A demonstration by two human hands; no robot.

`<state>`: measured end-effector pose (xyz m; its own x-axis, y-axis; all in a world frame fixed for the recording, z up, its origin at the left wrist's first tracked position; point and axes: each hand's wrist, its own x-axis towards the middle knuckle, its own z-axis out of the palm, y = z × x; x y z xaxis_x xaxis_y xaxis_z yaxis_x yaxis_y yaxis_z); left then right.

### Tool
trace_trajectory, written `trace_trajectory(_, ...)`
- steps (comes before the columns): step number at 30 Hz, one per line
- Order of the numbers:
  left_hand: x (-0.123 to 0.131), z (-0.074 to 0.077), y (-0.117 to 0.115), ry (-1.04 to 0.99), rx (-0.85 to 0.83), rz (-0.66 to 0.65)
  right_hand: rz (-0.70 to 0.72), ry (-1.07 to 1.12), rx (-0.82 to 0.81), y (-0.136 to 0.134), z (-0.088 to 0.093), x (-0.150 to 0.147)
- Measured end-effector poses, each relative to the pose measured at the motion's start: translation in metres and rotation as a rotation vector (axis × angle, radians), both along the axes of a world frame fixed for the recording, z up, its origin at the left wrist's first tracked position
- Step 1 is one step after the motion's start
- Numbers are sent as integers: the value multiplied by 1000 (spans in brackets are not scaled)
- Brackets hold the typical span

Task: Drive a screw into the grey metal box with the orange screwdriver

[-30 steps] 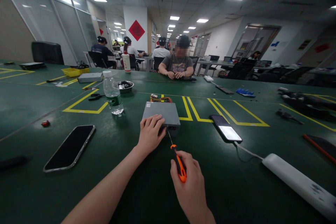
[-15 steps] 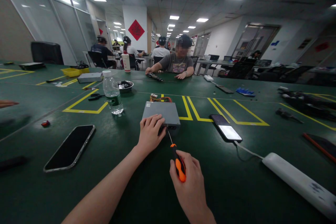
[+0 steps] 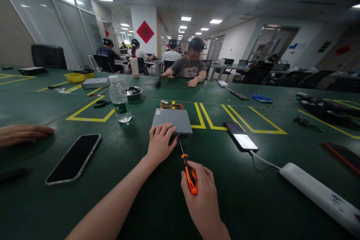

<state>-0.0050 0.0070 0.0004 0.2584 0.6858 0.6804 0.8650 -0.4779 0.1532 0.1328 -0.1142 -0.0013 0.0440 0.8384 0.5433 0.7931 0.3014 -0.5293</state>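
Observation:
A grey metal computer power supply (image 3: 176, 118) lies on the green table in front of me, its bundle of coloured wires (image 3: 172, 105) at the far side. My left hand (image 3: 162, 137) grips its near left part, fingers over the top and thumb at the near face. My right hand (image 3: 199, 183) is closed around the orange and black handle of a screwdriver (image 3: 189, 172). The screwdriver's thin shaft points away from me, and its tip meets the near face of the power supply beside my left thumb. Exactly what the tip touches is too small to tell.
A water bottle (image 3: 120, 101) and a metal bowl (image 3: 134, 92) stand left of the power supply. Phones lie on both sides: a dark one (image 3: 73, 159) and a charging one (image 3: 240, 137) cabled to a white power strip (image 3: 317, 195). Another person's hand (image 3: 26, 134) rests at the left edge.
At the left, another person's hand has come further in and covers where a small red object lay. The person opposite has turned a dark tool. My hands and the screwdriver hold almost the same pose.

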Motion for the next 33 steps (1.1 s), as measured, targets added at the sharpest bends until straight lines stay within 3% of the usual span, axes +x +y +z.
trace_trajectory(4,0,0,0,-6,0,-6,49,-72,55,1,2,1)
trace_trajectory(11,0,1,0,-4,-2,-6,-1,18,-36,0,3,-2)
trace_trajectory(19,0,2,-1,-3,-7,-10,41,-86,64,0,3,0)
trace_trajectory(26,0,1,-1,1,-6,-3,-31,30,-34,0,0,-2)
trace_trajectory(33,1,2,-1,4,-4,5,55,-77,55,0,1,0)
